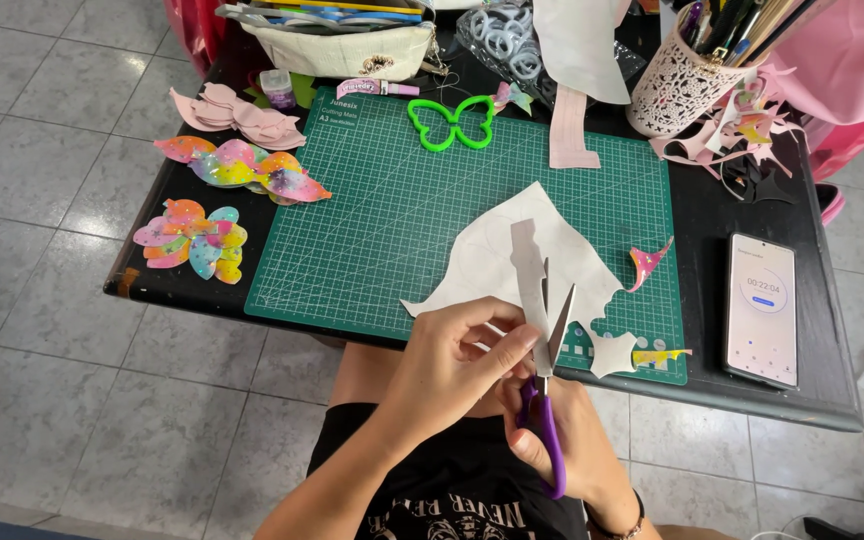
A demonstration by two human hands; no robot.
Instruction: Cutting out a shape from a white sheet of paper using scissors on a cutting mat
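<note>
Right hand (562, 440), closed through purple-handled scissors (544, 370) with blades parted, is mid-cut on a narrow pale paper strip (528, 262) pinched by left hand (462, 355), at six o'clock of the green cutting mat (372, 220); next snip seemingly needs steady feeding.

Single head-worn view, looking steeply down from above, close over the hands, cutting mat (372, 200) beyond; table (712, 210) fills frame

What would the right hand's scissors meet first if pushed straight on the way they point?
The right hand points its scissors away up the table; the pale sheet sits between the blades, probably first met.
</note>
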